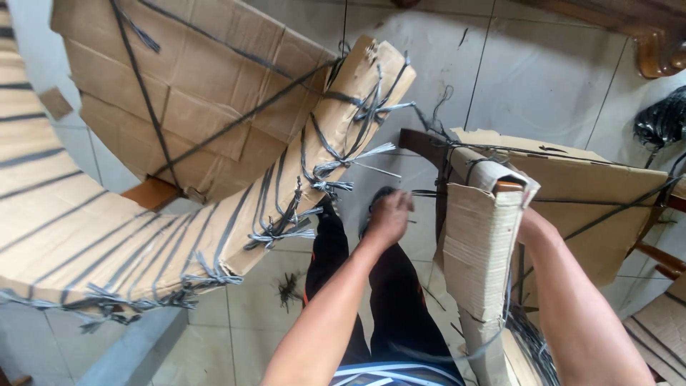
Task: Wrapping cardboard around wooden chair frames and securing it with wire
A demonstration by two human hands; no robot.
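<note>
We look down on a large curved piece [143, 214] wrapped in cardboard and bound with dark plastic string; it fills the left of the view, its knots left with frayed ends along the outer edge, where they are easy to reach. To the right stands a smaller wrapped piece [572, 200], apparently a chair, its upright leg [480, 243] sheathed in corrugated cardboard and crossed by taut string that holds the wrapping closed. Bare dark wood [421, 146] shows at one corner where the cardboard stops. Our left hand [389, 214] reaches forward between the two pieces, fingers curled narrow, seemingly pinching a string end near the leg, though we cannot tell exactly what it grips. Our right forearm [572, 300] passes behind the leg; the right hand is hidden by the cardboard, so its fingers cannot be judged. Loose string scraps [288, 289] lie on the tiled floor [543, 78].
</note>
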